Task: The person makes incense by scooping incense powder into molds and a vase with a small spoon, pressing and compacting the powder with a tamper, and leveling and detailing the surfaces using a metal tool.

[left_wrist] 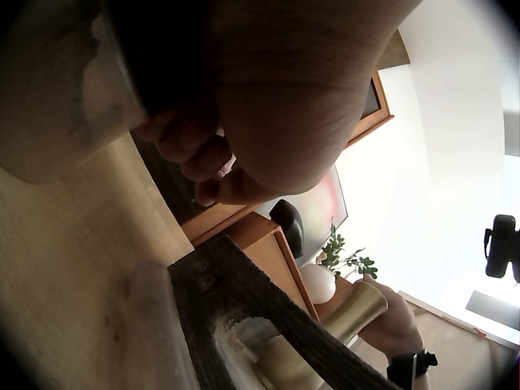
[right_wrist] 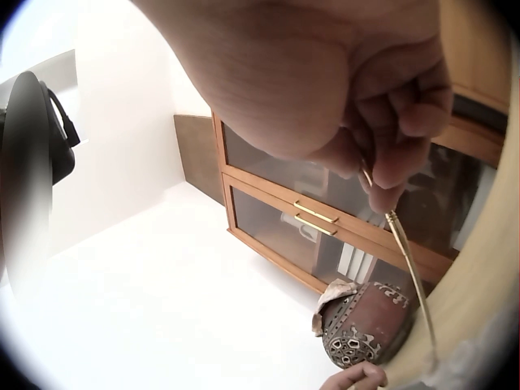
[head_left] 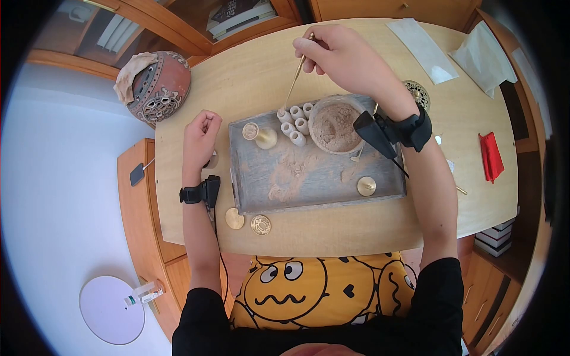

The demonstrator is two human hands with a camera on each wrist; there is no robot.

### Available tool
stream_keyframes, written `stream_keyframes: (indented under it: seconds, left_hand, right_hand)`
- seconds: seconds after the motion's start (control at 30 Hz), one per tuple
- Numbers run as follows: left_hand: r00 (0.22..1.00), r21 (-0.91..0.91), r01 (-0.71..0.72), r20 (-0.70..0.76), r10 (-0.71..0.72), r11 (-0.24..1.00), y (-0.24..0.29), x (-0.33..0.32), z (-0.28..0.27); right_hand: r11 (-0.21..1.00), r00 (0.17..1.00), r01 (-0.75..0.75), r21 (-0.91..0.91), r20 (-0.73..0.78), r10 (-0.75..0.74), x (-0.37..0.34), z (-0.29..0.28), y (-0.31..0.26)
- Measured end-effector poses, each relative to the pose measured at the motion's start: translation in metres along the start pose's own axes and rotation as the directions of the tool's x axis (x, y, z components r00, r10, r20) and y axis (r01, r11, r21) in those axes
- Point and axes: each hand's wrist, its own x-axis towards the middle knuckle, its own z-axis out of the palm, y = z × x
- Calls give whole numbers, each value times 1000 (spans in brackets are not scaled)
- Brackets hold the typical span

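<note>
My right hand [head_left: 335,50] pinches a thin brass rod [head_left: 295,78] near its upper end, high over the back of a grey tray [head_left: 332,190]. The rod slants down, its lower tip at the mouth of one small pale clay cylinder [head_left: 284,117]. Several such cylinders stand together beside a round bowl [head_left: 313,139] of brown powder [head_left: 341,121]. My left hand [head_left: 200,137] is left of the tray, fingers loosely curled, nothing visible in it. In the right wrist view the rod [right_wrist: 412,264] runs down from the fingertips.
A flared brass vessel [head_left: 267,140] lies in the tray's left corner; a brass lid [head_left: 366,186] sits at its right front. Two brass discs [head_left: 260,225] lie before the tray. A patterned pot [head_left: 159,86] stands back left, a red pouch [head_left: 490,157] far right. Powder dusts the tray.
</note>
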Motion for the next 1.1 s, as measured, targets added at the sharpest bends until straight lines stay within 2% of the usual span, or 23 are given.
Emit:
stream_keyframes:
  seconds: [0.23,0.3,0.4,0.63,0.7,0.83,0.9,0.93,1.0,1.1]
  left_hand:
    - [1000,9,-6,1,6,1000,2,-1,0]
    - [1000,8,-9,1,9,1000,2,-1,0]
    - [1000,8,-12,2,12,1000,0,0,0]
    - [1000,9,-1,2,1,1000,1,0,0]
    - [1000,9,-3,1,3,1000,1,0,0]
    - [1000,8,1,4,-1,1000,4,-1,0]
    - [999,-10,-44,-26,44,999,0,0,4]
    - [995,-25,-89,-57,88,996,-1,0,5]
    - [995,-29,-83,-55,82,996,1,-1,5]
    - [995,-42,-84,-48,82,996,0,0,6]
  right_hand:
    - [993,999,46,-112,-20,-48,-9,3,-21]
    - [962,993,107,-252,-19,-115,-11,4,-25]
    - [936,983,168,-309,-21,-184,-14,7,-30]
    - [913,972,218,-346,-12,-237,-17,7,-40]
    - [935,982,174,-308,-18,-189,-19,2,-44]
    - [940,982,177,-291,-15,-190,-18,-15,-47]
    - [986,995,96,-136,6,-96,-20,-29,-54]
    - [986,995,98,-136,8,-97,-21,-34,-53]
    - [982,997,9,-189,72,5,-21,-44,-48]
    - [976,994,-4,-217,103,26,-19,-49,-38]
